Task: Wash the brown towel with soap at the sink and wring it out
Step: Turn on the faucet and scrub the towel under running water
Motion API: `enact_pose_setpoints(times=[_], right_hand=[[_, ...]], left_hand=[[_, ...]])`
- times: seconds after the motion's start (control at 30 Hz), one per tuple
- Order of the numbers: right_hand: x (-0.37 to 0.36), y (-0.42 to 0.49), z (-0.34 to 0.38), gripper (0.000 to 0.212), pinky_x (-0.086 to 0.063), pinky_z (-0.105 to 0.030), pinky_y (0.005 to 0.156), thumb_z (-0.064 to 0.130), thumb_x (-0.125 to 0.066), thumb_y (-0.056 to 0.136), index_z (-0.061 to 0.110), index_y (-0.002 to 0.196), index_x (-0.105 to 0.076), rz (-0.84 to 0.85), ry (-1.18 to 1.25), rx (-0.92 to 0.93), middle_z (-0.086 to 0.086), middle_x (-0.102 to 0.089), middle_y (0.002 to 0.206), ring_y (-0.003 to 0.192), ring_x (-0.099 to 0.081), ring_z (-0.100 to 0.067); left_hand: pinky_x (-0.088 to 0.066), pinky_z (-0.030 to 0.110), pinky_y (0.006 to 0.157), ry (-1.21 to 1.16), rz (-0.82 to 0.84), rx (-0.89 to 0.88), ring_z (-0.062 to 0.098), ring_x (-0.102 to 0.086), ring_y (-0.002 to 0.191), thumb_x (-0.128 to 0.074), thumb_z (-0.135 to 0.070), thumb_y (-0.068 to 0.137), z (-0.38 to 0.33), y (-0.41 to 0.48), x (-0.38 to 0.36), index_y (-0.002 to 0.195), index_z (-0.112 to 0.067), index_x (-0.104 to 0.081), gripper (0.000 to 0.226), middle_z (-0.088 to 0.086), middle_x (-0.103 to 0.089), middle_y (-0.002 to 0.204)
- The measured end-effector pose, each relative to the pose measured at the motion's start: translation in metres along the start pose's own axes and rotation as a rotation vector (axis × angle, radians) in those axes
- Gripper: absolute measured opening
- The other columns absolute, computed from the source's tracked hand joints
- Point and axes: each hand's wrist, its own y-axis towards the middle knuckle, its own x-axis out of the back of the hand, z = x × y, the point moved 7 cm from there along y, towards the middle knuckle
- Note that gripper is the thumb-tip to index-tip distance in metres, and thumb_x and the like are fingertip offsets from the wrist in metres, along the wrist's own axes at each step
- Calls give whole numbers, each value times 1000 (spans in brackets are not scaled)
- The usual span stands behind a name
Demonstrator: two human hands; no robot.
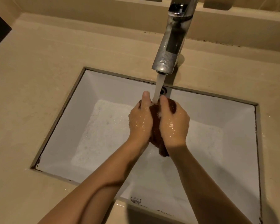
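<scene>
1. Left grip [141, 122] and right grip [174, 125] are pressed together around a bunched, wet brown towel [155, 125] of looped cloth, directly below the spout of the tall chrome metal faucet [171, 38].
2. Each grip has its fingers curled round the cloth from its own side, with the thumbs pointing up toward the faucet; both are wet and shiny.
3. One end of the brown towel hangs out beneath the wrists, on the side away from the faucet.
4. A straight stream of water [158, 86] falls from the faucet's spout and lands on top of the towel, between the two thumbs.
5. All of this is held above the white rectangular ceramic sink [103, 88], which is set below and in front of the faucet.
6. White soapy foam [103, 135] covers the sink's bottom, mostly to the left of the faucet's line.
7. A round overflow hole [163, 91] sits in the sink's back wall, just behind the stream.
8. The beige stone surface [39, 70] surrounds the sink and carries the faucet's base.
</scene>
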Motion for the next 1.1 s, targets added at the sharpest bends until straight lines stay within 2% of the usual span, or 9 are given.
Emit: enact_pose_setpoints(times=[0.17,0.27,0.33,0.43,0.67,0.8,0.9,1.0,1.1], right_hand=[[-5,5,-10,30,-47,-25,81,45,-43,94,23,97,-62,3,-7,-56,2,-65,93,86,-59,-13],[-13,-12,-11,35,-47,-27,84,49,-42,92,23,101,-63,45,-59,-50,2,-64,92,85,-59,-13],[-10,-6,-7,34,-49,-25,76,47,-43,93,21,92,-64,27,-81,-29,3,-64,81,77,-61,-12],[-2,20,-11,38,-38,-19,55,43,-40,96,20,75,-60,-23,-104,-35,7,-57,67,63,-55,-7],[-3,30,-20,32,-40,-19,60,42,-38,97,18,88,-58,27,-115,-35,6,-55,76,71,-53,-7],[-13,-11,-3,23,-53,-29,77,44,-42,94,24,101,-54,149,-75,159,3,-61,89,81,-60,-9],[-23,-26,24,34,-46,-24,77,45,-46,92,21,114,-56,140,-195,304,7,-57,98,85,-57,-10],[-13,8,30,22,-52,-32,79,37,-45,95,23,101,-60,25,-181,128,5,-62,93,82,-60,-12],[3,19,17,25,-55,-36,75,35,-41,96,22,85,-59,-29,-81,21,3,-63,81,76,-61,-14]], left_hand=[[-52,37,84,153,-12,-28,17,-62,84,-29,-56,95,-4,4,2,79,-21,-62,51,3,-66,82],[-52,46,91,-85,57,148,27,-66,88,-44,-69,81,14,17,2,80,-15,-69,60,10,-70,83],[-53,42,86,-143,53,202,24,-65,81,-48,-63,85,23,14,0,69,-22,-67,48,4,-68,71],[-56,40,84,34,38,69,20,-68,85,-44,-52,93,20,2,-2,78,-28,-65,35,4,-71,83],[-55,29,78,260,151,-34,14,-66,85,-69,-53,75,11,5,4,86,-27,-61,30,-3,-68,87],[-55,38,72,-26,54,195,23,-67,80,-58,-52,86,18,20,13,85,-17,-64,36,4,-68,79],[-50,31,62,-175,102,308,19,-62,71,-55,-50,88,14,18,9,81,-17,-62,34,1,-65,67],[-54,24,51,-141,129,221,12,-66,56,-55,-44,91,2,10,1,77,-17,-68,33,-4,-67,54],[-57,30,65,-41,143,149,17,-69,74,-51,-45,92,-3,1,-5,94,-10,-70,40,6,-72,78]])
